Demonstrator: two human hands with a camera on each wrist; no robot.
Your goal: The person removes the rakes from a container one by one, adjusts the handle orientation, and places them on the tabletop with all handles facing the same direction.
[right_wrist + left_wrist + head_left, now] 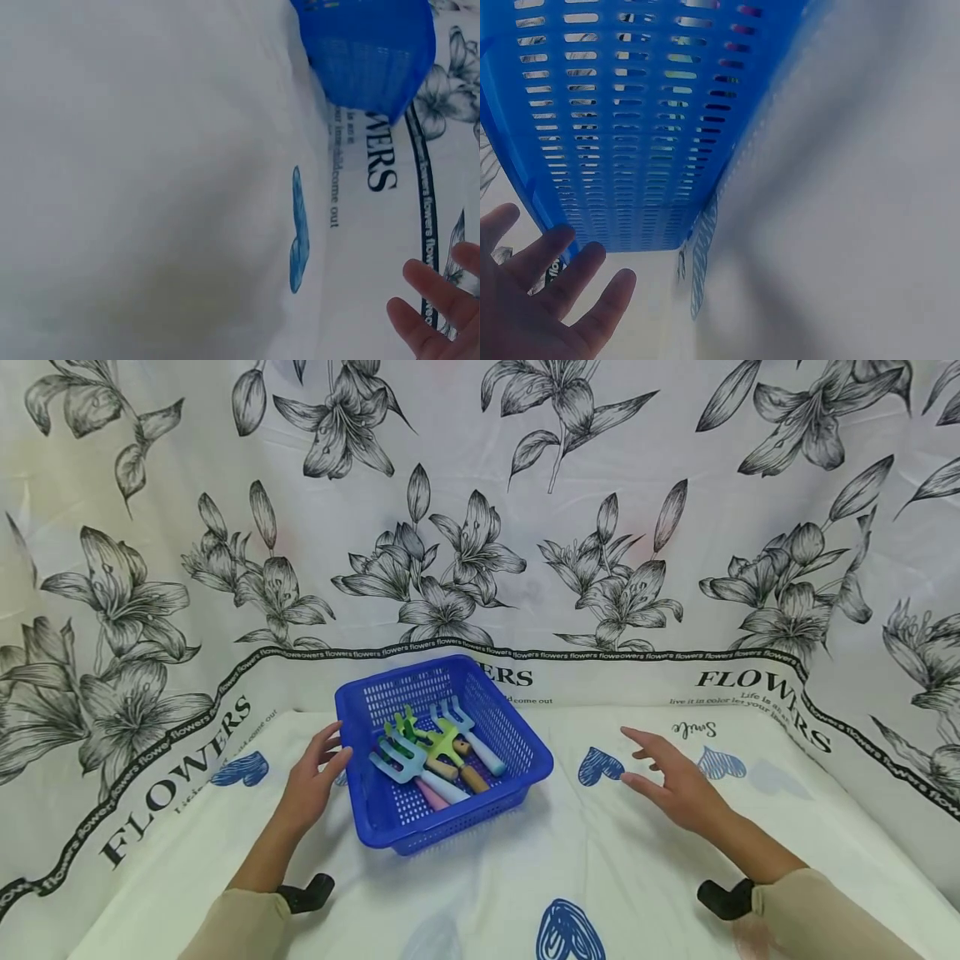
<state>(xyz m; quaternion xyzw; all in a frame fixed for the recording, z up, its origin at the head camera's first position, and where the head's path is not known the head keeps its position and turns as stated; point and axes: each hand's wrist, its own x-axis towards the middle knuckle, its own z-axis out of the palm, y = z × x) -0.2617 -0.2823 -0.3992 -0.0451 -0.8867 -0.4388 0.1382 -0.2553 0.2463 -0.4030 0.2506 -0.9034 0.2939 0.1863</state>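
Both hands (309, 783) (675, 781) well apart, unclenched

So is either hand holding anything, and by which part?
Nothing looks held: the bare left hand is beside the blue rectangular perforated plastic basket, fingers uncurled, contact unclear; the bare right hand is apart from it, gripping nothing.

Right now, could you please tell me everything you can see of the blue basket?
The blue basket is an open, squarish container that looks like plastic, with slotted walls, a perforated floor and a smooth rim. It appears to sit upright on the white printed cloth, turned askew. Several pronged tools lie heaped inside, light blue, green and pink among their colours. The left hand is at its left side; whether it touches the rim cannot be told. The right hand is apart from it.
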